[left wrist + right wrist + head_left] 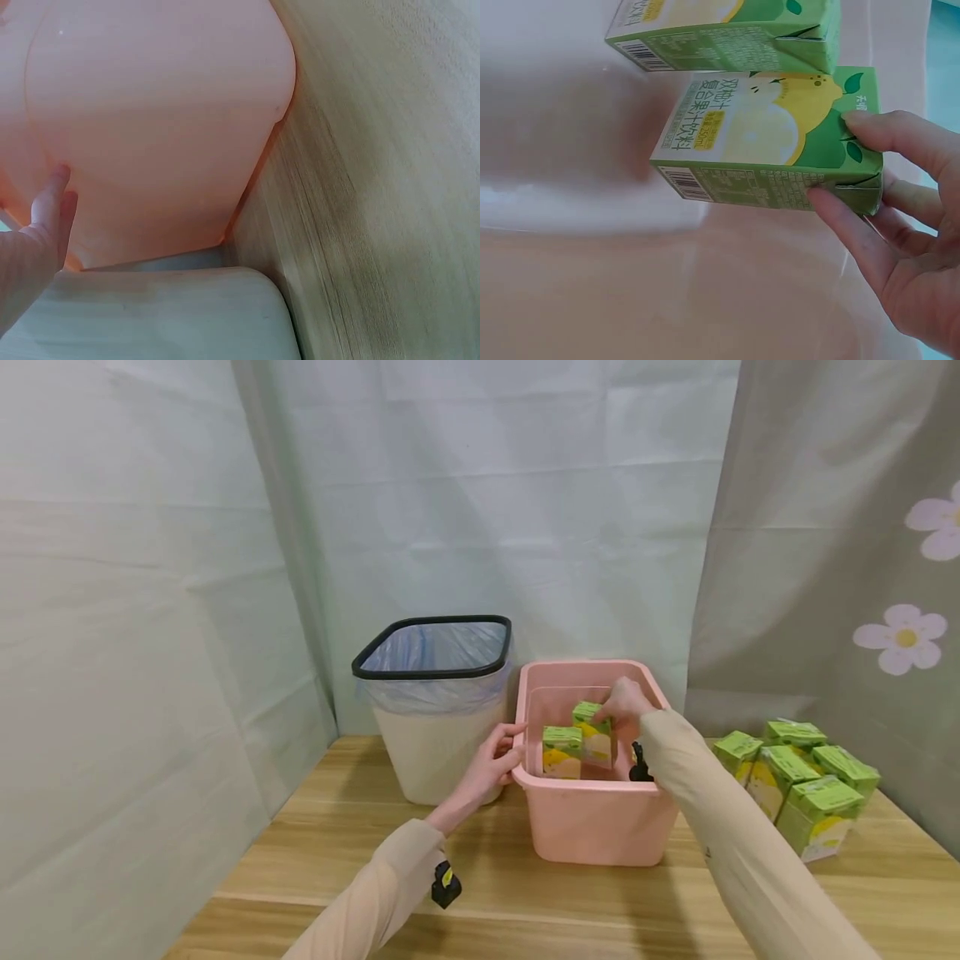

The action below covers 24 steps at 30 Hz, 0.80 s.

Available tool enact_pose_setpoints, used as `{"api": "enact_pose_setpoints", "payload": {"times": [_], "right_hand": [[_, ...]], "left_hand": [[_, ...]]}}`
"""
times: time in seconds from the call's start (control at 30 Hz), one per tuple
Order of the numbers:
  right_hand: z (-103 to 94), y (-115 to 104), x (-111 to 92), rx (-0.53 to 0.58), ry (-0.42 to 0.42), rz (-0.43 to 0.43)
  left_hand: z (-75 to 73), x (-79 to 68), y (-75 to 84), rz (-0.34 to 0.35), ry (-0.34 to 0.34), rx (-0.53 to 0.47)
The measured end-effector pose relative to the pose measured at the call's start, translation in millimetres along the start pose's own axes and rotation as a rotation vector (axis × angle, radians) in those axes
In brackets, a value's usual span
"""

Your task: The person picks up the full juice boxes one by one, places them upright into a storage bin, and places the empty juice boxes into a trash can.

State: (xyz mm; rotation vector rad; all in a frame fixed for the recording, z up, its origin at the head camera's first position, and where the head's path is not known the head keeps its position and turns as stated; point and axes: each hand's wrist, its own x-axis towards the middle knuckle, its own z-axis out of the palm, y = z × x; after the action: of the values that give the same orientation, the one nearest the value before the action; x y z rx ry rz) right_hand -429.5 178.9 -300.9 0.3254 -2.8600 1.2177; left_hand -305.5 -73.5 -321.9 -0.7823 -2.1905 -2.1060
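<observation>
Inside a pink plastic bin (600,827) stand two green-and-yellow juice boxes, side by side. My right hand (626,700) reaches in over the right rim and grips the farther juice box (735,131) by its top end, thumb and fingers on its sides. The other juice box (562,752) is close beside it, nearer the left wall. At the bin's left rim is my left hand (495,764), holding the edge; its fingers (51,196) lie against the outer wall in the left wrist view.
A white trash can (438,752) with a black rim and clear liner stands close left of the bin. Several more juice boxes (821,814) are grouped on the wooden table (510,918) to the right. Pale curtains (480,485) hang behind and at the left.
</observation>
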Motion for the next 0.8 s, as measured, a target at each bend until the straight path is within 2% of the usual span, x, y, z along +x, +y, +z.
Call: {"api": "enact_pose_setpoints", "payload": {"times": [0.2,0.33,0.5,0.73,0.8], "right_hand": [[3.2,2,2,0.004,-0.023,0.079],[4.1,3,4,-0.012,-0.032,0.085],[5.9,0,0,-0.012,-0.079,0.103],[3.7,-4,-5,0.000,-0.146,0.186],[2.3,-4,-7,-0.012,-0.160,0.180]], "left_hand": [[0.7,1.3,-2.0,0.007,0.008,0.000],[0.6,1.8,-2.4,0.013,0.006,-0.008],[-0.8,1.0,-2.8,0.010,0.006,-0.014],[0.4,0.1,-2.0,0.021,0.000,-0.021],[1.1,0.0,-1.6,0.020,-0.004,-0.016]]}}
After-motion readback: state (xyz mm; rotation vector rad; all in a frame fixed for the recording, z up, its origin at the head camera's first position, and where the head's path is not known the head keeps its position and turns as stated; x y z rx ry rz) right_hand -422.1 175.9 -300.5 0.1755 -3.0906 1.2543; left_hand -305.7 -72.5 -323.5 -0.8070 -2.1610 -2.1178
